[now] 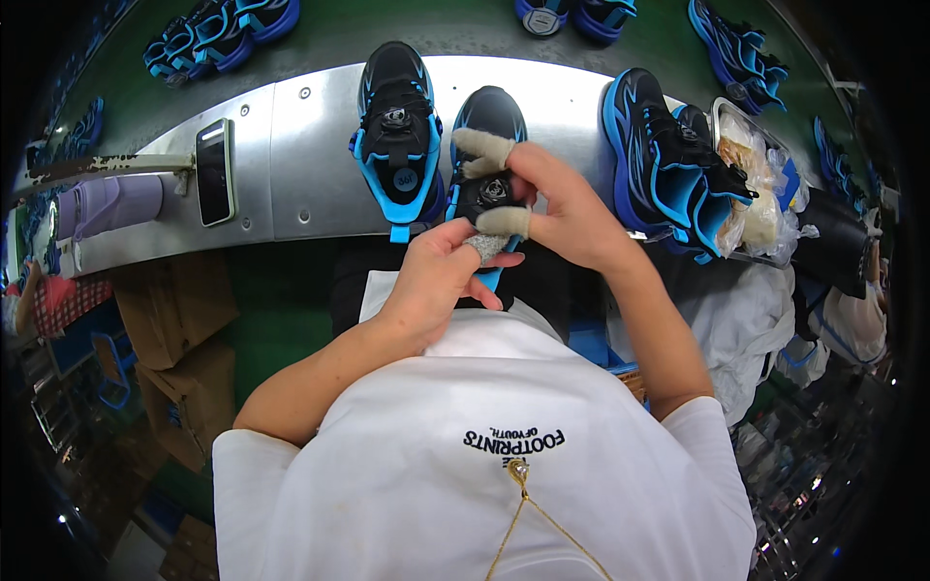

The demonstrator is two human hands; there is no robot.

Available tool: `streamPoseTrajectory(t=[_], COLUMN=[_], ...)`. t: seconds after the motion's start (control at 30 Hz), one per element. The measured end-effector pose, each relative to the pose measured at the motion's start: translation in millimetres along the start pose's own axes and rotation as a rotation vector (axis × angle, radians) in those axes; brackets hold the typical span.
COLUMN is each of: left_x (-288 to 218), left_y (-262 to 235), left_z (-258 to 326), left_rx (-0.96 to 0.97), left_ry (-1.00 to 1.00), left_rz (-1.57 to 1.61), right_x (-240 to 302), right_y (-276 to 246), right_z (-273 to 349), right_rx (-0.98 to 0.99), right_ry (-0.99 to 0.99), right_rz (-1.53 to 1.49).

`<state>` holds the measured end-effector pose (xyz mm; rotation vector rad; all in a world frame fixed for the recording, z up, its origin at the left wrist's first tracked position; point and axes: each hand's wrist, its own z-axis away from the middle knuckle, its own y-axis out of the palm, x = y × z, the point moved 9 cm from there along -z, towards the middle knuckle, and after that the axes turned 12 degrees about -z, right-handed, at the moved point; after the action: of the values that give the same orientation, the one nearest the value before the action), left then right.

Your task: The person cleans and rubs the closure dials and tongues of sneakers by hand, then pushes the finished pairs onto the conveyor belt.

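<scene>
both hands on a black and blue shoe (489,145) at the metal bench (310,174) edge, right hand (562,208) pinching its dial with taped fingers (482,150), left hand (441,276) closed on its heel, matching shoe (397,136) at 9 o'clock, phone (214,171) further left, more shoes (668,160) at 3 o'clock

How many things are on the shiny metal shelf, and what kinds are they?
Black-and-blue shoes: 4, counting the shoe that the left hand and right hand hold, the one beside it and two at the right.
Phone: 1.
Clear bag of stuffing: 1.
Total: 6
</scene>
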<state>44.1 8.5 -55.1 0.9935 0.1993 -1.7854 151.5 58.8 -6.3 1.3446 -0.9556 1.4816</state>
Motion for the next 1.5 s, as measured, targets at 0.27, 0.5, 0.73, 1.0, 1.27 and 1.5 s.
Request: streamPoseTrajectory(t=[0.27,0.5,0.73,1.0,1.27,1.5], left_x=[0.8,-1.8,-2.6,-1.3,-1.6,-7.8], left_y=[-1.9,-1.0,-3.1,-2.3,-1.1,-11.5], left_z=[0.2,-0.2,0.8,1.3,2.2,6.5], left_rx=[-0.012,-0.017,-0.018,-0.028,-0.037,0.071], left_ry=[0.006,0.007,0.003,-0.008,-0.013,-0.081], left_rz=[0.034,0.044,0.03,0.047,0.032,-0.128], right_x=[4.2,8.5,1.3,2.1,-1.2,-12.2], right_y=[-7.1,-0.4,-7.1,2.8,-0.2,-0.6], right_z=[6.0,5.8,-8.1,14.3,-6.2,9.2], right_rx=[-0.17,-0.136,0.037,-0.282,0.039,-0.337], right_ry=[-0.043,-0.26,-0.03,-0.152,0.029,-0.156], right_rz=[0.268,0.35,0.119,0.274,0.104,0.222])
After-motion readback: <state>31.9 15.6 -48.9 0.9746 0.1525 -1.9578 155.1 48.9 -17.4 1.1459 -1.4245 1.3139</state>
